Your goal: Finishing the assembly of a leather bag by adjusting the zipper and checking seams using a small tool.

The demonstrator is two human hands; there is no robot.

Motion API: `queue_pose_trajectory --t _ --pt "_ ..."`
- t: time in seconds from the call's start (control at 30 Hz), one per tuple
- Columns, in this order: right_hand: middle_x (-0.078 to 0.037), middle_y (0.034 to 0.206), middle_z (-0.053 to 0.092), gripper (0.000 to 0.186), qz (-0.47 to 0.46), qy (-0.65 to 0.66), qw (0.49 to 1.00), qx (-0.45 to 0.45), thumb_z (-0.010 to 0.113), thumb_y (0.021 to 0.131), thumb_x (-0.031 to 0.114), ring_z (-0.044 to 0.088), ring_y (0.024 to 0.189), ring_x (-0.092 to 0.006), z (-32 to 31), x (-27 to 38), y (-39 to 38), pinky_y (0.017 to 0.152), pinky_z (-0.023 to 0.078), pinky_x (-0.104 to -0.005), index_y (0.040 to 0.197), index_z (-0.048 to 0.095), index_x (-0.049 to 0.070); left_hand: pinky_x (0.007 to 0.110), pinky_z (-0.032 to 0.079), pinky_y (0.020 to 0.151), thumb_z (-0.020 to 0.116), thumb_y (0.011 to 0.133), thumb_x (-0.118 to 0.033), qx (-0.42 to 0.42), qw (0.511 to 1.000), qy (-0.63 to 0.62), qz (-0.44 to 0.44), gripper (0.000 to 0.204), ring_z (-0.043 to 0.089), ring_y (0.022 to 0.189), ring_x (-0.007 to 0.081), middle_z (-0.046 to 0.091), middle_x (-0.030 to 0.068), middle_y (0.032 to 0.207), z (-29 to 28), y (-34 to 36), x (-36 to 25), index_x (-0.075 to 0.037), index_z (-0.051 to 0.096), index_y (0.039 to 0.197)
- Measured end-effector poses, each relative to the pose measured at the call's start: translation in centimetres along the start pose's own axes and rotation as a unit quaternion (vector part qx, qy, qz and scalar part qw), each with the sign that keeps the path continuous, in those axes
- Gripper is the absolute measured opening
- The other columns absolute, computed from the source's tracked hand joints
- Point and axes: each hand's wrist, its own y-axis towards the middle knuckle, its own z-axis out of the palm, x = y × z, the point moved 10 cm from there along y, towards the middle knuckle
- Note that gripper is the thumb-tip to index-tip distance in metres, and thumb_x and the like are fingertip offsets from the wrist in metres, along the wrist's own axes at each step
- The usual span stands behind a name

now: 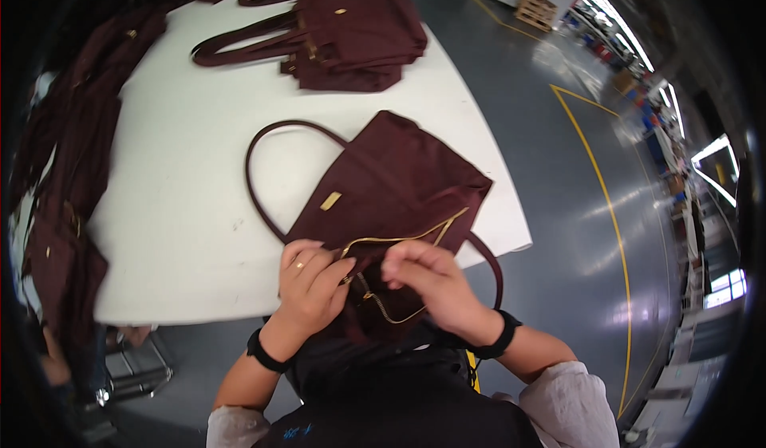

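A dark maroon handbag (383, 169) lies at the table's near edge with its gold zipper undone and its mouth toward me. A small gold plate sits on its front, and its looped handles spread to either side. My left hand (311, 284) is closed on the bag's rim at the left end of the zipper. Over the opening, my right hand (435, 280) has its fingers curled together. Whatever lies between those fingers is hidden. Inside the mouth, a second gold zipper (387, 312) curves across the dark lining.
More maroon handbags (359, 33) are piled at the far end of the white table (175, 169). Others hang or lie in a heap (72, 169) along the left. A grey floor (550, 209) with yellow lines runs along the right, with a wooden pallet (536, 9) farther off.
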Motion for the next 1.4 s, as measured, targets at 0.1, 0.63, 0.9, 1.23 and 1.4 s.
queue_pose_trajectory --t 0.1,0.63,0.9,1.23,1.4 --pt "0.001 0.086 0.06 0.01 -0.042 -0.018 0.999 -0.01 0.054 0.093 0.013 0.054 0.079 -0.0058 -0.9 1.1 0.4 0.073 0.044 -0.0217 0.094 0.058 0.004 0.04 0.047 0.076 0.07 0.058 0.002 -0.026 0.999 -0.022 -0.029 0.036 0.056 0.071 0.024 0.057 0.0072 0.079 -0.5 0.1 0.8 -0.005 0.061 0.093" --pt "-0.005 0.085 0.061 0.007 -0.151 -0.234 0.96 0.01 0.064 0.084 0.003 0.057 0.077 -0.0091 1.5 4.1 0.6 0.07 0.047 -0.0233 0.089 0.061 -0.001 0.038 0.045 0.075 0.072 0.057 -0.001 -0.029 0.998 -0.042 -0.045 0.036 0.055 0.069 0.0236 0.056 0.0059 0.076 -0.9 -0.2 1.5 -0.007 0.061 0.09" --pt "-0.009 0.077 0.065 0.013 -0.309 -0.36 0.879 -0.052 0.072 0.072 -0.002 0.061 0.067 -0.0214 2.8 6.0 -0.7 0.06 0.048 -0.0291 0.083 0.067 0.0 0.039 0.046 0.078 0.07 0.059 -0.002 -0.019 1.0 -0.013 -0.019 0.035 0.057 0.072 0.0222 0.058 0.006 0.08 -0.7 -0.4 0.7 -0.007 0.062 0.093" --pt "-0.008 0.076 0.063 0.016 -0.388 -0.44 0.805 -0.086 0.072 0.068 -0.003 0.059 0.065 -0.0247 4.0 6.9 -2.1 0.057 0.046 -0.0324 0.083 0.067 0.001 0.041 0.047 0.076 0.071 0.063 0.001 -0.01 1.0 0.028 0.007 0.034 0.058 0.068 0.0228 0.06 0.0072 0.077 -0.4 0.1 0.1 -0.007 0.057 0.092" --pt "-0.009 0.078 0.06 0.017 -0.395 -0.495 0.77 -0.083 0.071 0.069 -0.001 0.057 0.067 -0.0263 4.7 6.8 -2.7 0.059 0.046 -0.0359 0.084 0.064 0.0 0.04 0.048 0.078 0.066 0.067 -0.004 -0.006 0.997 0.061 0.038 0.024 0.06 0.075 0.0236 0.062 0.0107 0.084 0.0 -0.2 -0.5 -0.004 0.064 0.091"
